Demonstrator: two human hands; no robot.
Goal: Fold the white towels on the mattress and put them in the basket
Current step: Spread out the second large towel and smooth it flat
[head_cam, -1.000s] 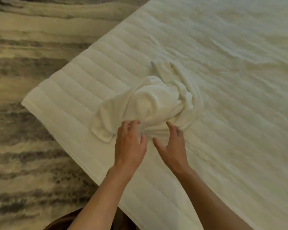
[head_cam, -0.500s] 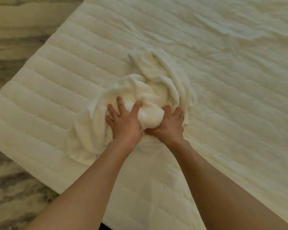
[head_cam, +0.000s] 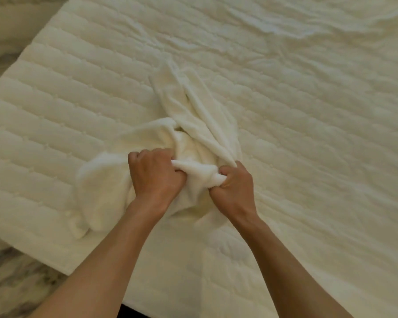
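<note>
Left hand [head_cam: 155, 177] and right hand [head_cam: 233, 188] both fisted tight on a bunched edge of the white towel [head_cam: 193, 125], fingers curled into the cloth. Towel lies crumpled on the quilted mattress [head_cam: 308, 134], near its corner; marbled floor [head_cam: 14, 278] beside.

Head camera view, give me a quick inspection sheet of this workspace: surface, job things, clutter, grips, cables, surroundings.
Surface: quilted white mattress, wrinkled toward the far side.
Job's things: one white towel, bunched and unfolded, lying on the mattress near its left edge; basket not in view.
Clutter: nothing seen.
Grips: left hand and right hand each clench a fold of the towel, fists close together.
Cables: nothing seen.
Surroundings: streaked grey-and-cream floor to the left of the mattress.
</note>
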